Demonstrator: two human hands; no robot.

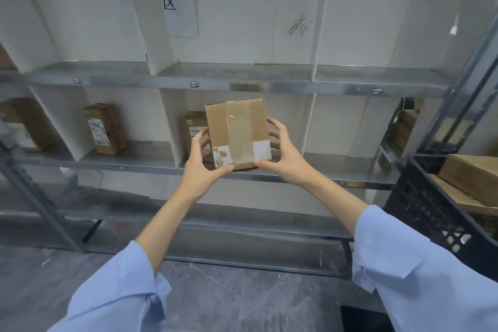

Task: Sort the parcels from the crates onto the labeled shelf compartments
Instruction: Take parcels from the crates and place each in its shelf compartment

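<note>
A metal shelf rack (296, 87) fills the far side, and white dividers (171, 127) cut its boards into compartments. On the middle board, at the far left, stands a blurred brown parcel (20, 124). One compartment to the right, a tall labelled parcel (105, 129) stands upright, well clear of both its dividers. On the wall above hangs a paper sign (179, 0) bearing one black character. Small tags (194, 84) are stuck along the front edge of the upper board.

In the next compartment a third parcel (194, 125) stands just right of its divider. It lies directly behind the left edge of the taped cardboard box (238, 133), which hides part of it. The box is held upright above the front edge of the middle board, tape strip facing the camera and white label patches at its lower corners. Whether it is already inside the compartment cannot be told.

The left hand (202, 167) grasps the box's lower left side, thumb under the bottom edge and fingers (205, 140) curled behind. The right hand (283, 153) mirrors it on the right side, thumb at the bottom edge and fingers wrapped round the back. Both forearms reach forward out of light blue sleeves (404, 264).

At the near right, a black lattice crate (431, 213) holds more cardboard parcels (471, 178).
</note>
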